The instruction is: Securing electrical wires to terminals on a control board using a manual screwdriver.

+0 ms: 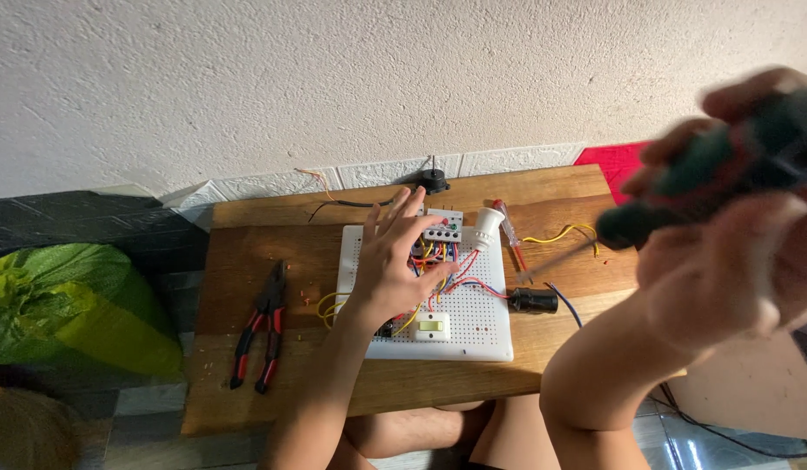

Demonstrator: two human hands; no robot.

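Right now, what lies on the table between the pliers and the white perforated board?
In the head view, only bare wood with tiny scattered wire scraps separates the pliers from the white perforated board; yellow wire loops poke out at the board's left edge.

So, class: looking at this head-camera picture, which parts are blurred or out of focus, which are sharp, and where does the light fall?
Head view: the right hand and its dark green-handled screwdriver, close to the lens, are smeared and soft; the left hand, white pegboard and pliers on the wooden table are sharp; the textured wall is evenly lit, the floor at left dim.
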